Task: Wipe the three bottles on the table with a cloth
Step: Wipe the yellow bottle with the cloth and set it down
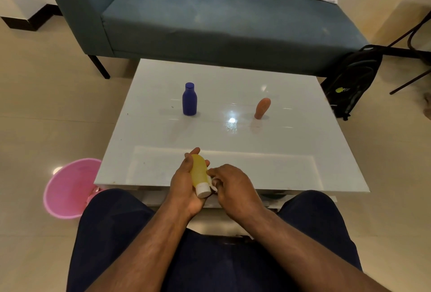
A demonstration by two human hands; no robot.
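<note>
Left hand (186, 183): fingers curled around the yellow bottle (199, 175), white cap toward the person, above the table's (291, 156) near edge.
Right hand (233, 186): fingers bunched, pinching a barely visible white cloth (214, 184) against the cap.
Others: 1 blue bottle (189, 99) and 1 orange bottle (262, 108) stood well apart mid-table.
</note>
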